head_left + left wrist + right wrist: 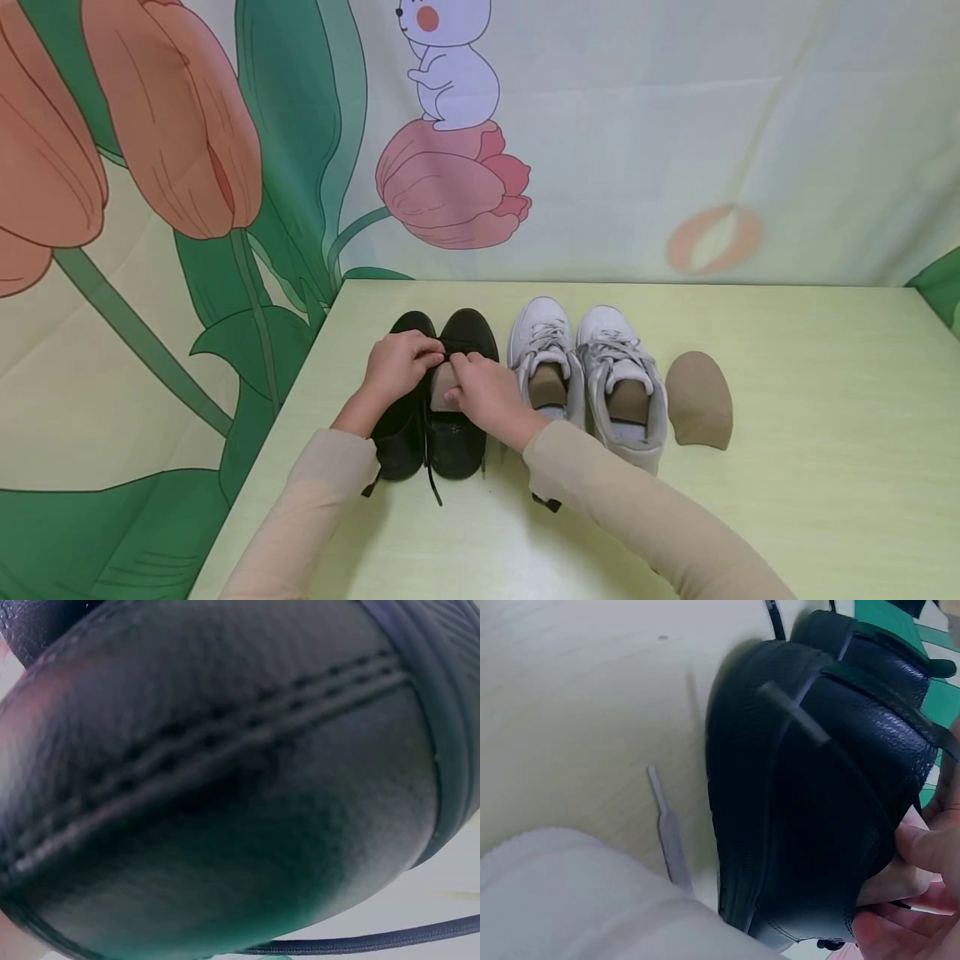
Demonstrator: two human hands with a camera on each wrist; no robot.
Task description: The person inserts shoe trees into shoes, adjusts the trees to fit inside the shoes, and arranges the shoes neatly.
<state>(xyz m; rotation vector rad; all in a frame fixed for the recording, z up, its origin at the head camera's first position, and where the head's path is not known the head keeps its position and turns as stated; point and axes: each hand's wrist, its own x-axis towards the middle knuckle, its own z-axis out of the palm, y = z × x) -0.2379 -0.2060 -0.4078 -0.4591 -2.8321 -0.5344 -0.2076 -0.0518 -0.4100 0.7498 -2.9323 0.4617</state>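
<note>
A pair of black lace-up shoes stands at the left: the left shoe and the right shoe. My left hand reaches over the left shoe and pinches the right shoe's tongue and lace area. My right hand holds a beige shoe insert at that shoe's opening; the insert's front end is hidden inside. In the right wrist view, thumb and fingers curl at the opening of the black shoe. Black leather with a stitched seam fills the left wrist view.
White sneakers, left and right, stand beside my right hand, each with a brownish insert inside. A loose beige insert lies to their right on the pale table. Loose lace ends trail near the black shoes. A printed cloth hangs behind.
</note>
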